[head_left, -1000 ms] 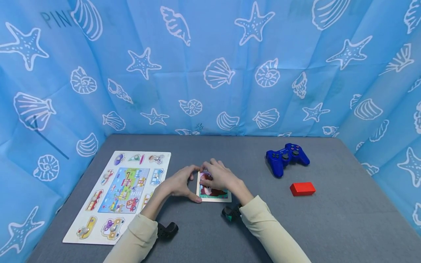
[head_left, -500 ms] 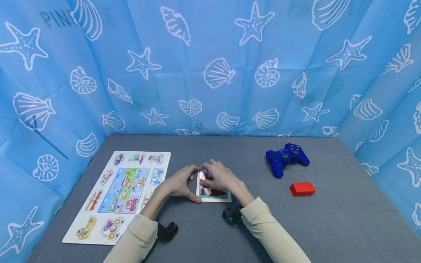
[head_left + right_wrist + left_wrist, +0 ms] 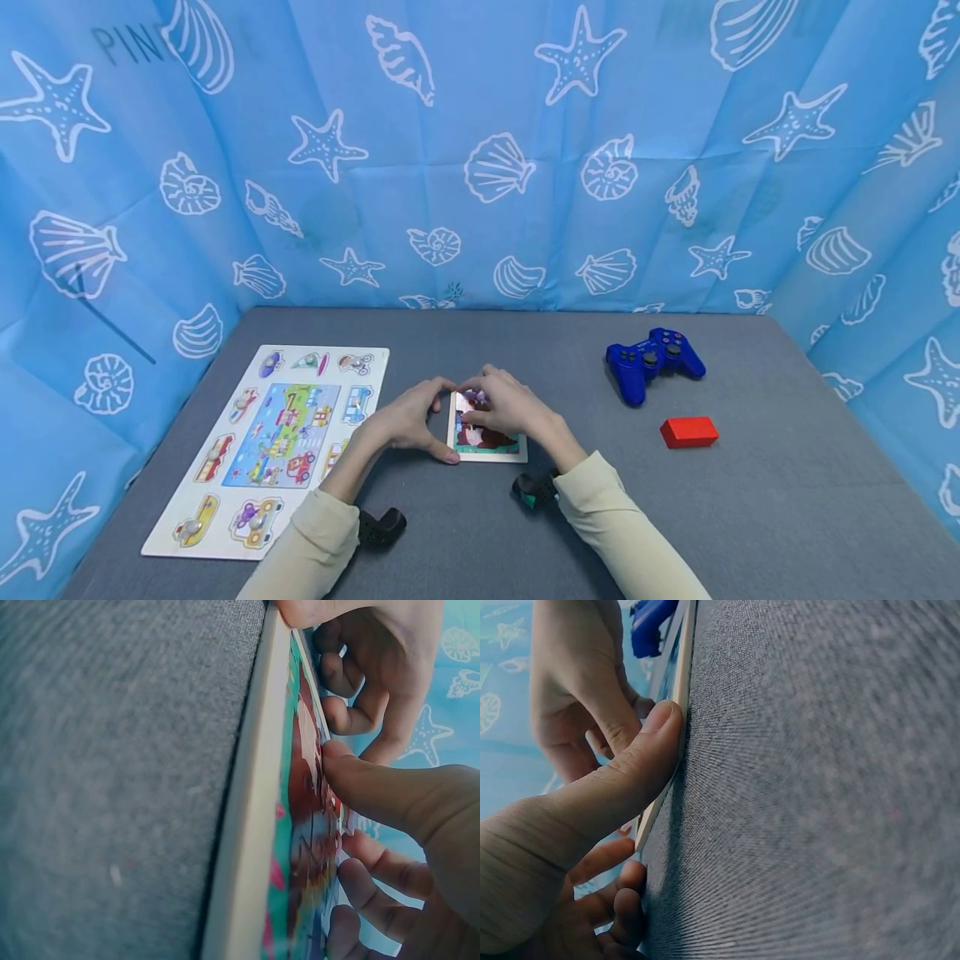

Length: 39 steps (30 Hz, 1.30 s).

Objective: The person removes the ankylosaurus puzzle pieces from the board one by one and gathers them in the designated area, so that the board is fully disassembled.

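Note:
A small picture puzzle (image 3: pixel 489 442) in a pale wooden frame lies flat on the table, showing brown, white and green artwork. My left hand (image 3: pixel 408 415) grips its left side, thumb at the near corner and index finger at the far one. The left wrist view shows that thumb (image 3: pixel 658 742) against the frame's edge. My right hand (image 3: pixel 510 407) reaches over the puzzle from the right and covers its upper right part. In the right wrist view its thumb (image 3: pixel 360 780) and fingertips (image 3: pixel 360 877) touch the picture's surface, spread apart.
Left of my hands lies a white knob puzzle board (image 3: pixel 176 500) with vehicle pieces, partly under my left forearm. A blue game controller (image 3: pixel 651 360) and a red block (image 3: pixel 690 432) sit on the right. A blue shell-patterned curtain (image 3: pixel 480 217) surrounds the grey table (image 3: pixel 750 517).
My right hand has shifted slightly to the right over the puzzle, its fingers lying a little differently and more of the picture showing. My left hand and the frame stay in place.

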### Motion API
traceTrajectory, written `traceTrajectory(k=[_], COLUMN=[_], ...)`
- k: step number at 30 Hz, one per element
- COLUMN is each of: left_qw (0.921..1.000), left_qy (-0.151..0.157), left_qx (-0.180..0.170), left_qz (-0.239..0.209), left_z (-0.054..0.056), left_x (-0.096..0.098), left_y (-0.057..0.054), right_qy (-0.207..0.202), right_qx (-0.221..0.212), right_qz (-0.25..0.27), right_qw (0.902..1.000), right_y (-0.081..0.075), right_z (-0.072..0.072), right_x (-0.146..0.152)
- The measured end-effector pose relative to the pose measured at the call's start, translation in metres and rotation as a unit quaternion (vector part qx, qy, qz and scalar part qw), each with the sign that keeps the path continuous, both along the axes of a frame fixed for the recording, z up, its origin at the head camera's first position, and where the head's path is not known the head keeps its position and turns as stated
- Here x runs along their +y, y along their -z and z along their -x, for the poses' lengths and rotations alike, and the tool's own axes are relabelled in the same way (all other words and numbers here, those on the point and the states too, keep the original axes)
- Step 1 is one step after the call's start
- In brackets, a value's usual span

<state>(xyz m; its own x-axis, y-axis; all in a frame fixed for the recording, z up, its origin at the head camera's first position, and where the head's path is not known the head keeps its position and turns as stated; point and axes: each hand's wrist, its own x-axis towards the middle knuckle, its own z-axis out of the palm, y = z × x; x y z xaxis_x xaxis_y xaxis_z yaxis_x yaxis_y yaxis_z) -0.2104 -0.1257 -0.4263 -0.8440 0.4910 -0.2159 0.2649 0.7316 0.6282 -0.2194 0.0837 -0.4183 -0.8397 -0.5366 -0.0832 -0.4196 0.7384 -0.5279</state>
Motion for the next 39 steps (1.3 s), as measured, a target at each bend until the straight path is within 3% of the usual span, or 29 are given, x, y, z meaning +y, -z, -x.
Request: traceTrajectory(k=[39], left_qw=[0.9999], left_qy=[0.000], left_qx=[0.005], left_qz=[-0.012], left_z=[-0.0016], left_x=[0.0005], left_y=[0.0002], right_qy=[-0.012], right_qx=[0.021], right_qz=[0.025], right_qw=[0.9994], right_y=[0.0035], right_z=[-0.0024], right_x=[0.0038])
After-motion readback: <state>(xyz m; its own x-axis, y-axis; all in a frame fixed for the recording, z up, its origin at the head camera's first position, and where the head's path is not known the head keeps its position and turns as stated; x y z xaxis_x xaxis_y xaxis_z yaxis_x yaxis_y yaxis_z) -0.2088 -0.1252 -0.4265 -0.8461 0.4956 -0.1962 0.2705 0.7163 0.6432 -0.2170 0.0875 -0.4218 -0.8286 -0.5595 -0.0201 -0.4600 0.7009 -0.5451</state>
